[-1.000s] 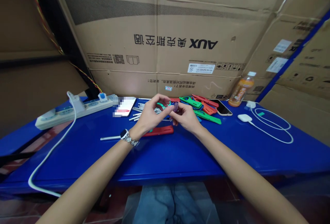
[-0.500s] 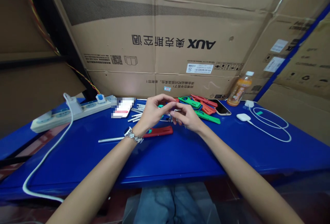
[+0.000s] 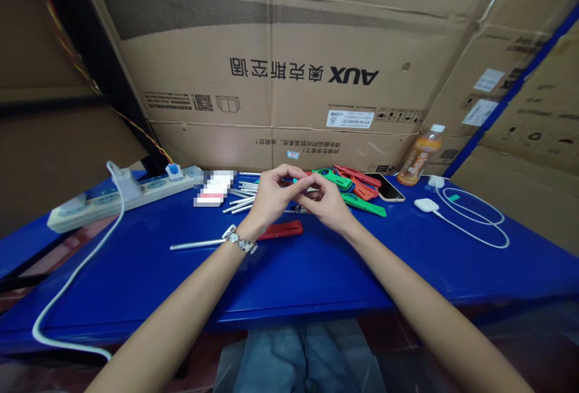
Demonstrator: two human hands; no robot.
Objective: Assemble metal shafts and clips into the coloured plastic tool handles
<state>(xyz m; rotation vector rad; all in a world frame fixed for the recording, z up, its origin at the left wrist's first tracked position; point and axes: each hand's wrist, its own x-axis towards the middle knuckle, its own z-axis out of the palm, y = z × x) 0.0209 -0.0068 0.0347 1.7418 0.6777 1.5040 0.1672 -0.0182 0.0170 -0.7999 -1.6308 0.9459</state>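
My left hand (image 3: pixel 271 197) and my right hand (image 3: pixel 326 203) meet fingertip to fingertip above the blue table (image 3: pixel 316 272). Both pinch a small part between them; a teal tip (image 3: pixel 295 180) shows by the left fingers, but I cannot make the part out. A watch is on my left wrist. A red plastic handle (image 3: pixel 283 230) lies on the table just under the hands. A pile of green, red and blue plastic handles (image 3: pixel 355 187) sits behind my right hand. Several thin metal rods (image 3: pixel 242 197) lie behind my left hand, and one single rod (image 3: pixel 196 243) lies nearer, at the left.
A white power strip (image 3: pixel 117 197) with a trailing white cable lies at the left. A phone (image 3: pixel 386 188), an orange drink bottle (image 3: pixel 418 158) and a white charger with coiled cable (image 3: pixel 465 218) sit at the right. Large cardboard boxes (image 3: pixel 289 61) wall off the table's far edge.
Both hands stayed together and rose slightly. The purple piece seen at the right fingers one second ago no longer shows; a teal tip shows now.
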